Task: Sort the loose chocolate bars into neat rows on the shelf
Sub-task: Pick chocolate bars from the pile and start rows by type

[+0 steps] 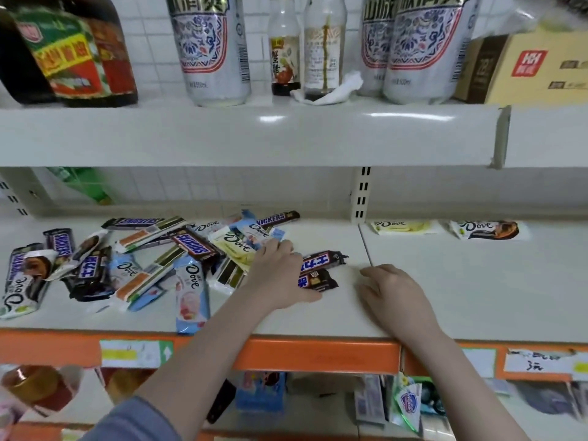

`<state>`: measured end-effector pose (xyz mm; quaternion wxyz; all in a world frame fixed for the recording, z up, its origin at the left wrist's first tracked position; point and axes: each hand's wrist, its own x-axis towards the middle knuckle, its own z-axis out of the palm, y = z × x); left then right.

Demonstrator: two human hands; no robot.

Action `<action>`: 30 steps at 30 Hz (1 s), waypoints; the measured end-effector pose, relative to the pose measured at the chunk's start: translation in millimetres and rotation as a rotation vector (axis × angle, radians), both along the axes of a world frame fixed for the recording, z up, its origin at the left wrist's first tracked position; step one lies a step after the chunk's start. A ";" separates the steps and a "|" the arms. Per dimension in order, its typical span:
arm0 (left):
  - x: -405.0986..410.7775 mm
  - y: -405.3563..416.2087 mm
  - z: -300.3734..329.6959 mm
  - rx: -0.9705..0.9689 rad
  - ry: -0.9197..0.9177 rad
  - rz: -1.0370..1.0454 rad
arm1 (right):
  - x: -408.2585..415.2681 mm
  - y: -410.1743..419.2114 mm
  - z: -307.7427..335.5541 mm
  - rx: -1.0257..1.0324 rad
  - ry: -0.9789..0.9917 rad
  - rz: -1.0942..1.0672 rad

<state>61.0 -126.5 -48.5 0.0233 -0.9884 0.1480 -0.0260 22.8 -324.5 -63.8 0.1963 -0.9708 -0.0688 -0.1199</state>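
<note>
White shelf (318, 316) is carrying a choc bar pile (133, 259) at left; left grip (280, 275) is lying spread over two dark bars (321, 268), right grip (394, 291) resting relaxed nearby.

I saw even, bright overhead light, with glare streaks on the upper shelf's front edge (410, 117). Shadows were soft. Wide-angle bending and blur marred the corners.

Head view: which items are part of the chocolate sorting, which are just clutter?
Job:
- jumbled bar pile
- dark bars by the left hand
- two Dove bars already at the shelf's back right
- right hand, resting on the shelf

Clutter:
- bottles
- cardboard box
- crumpled tissue
</note>
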 end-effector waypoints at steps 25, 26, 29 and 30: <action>-23.1 -8.0 1.6 -0.142 0.154 0.130 | 69.8 -4.2 5.7 0.001 0.064 0.130; -25.0 -6.9 1.2 -0.155 0.171 0.151 | 76.0 -0.7 7.3 -0.008 0.073 0.158; -29.3 -5.5 0.1 -0.170 0.179 0.201 | 93.7 13.9 13.4 -0.065 0.065 0.279; -30.4 -5.6 -0.3 -0.169 0.180 0.210 | 98.5 19.6 16.3 -0.092 0.056 0.344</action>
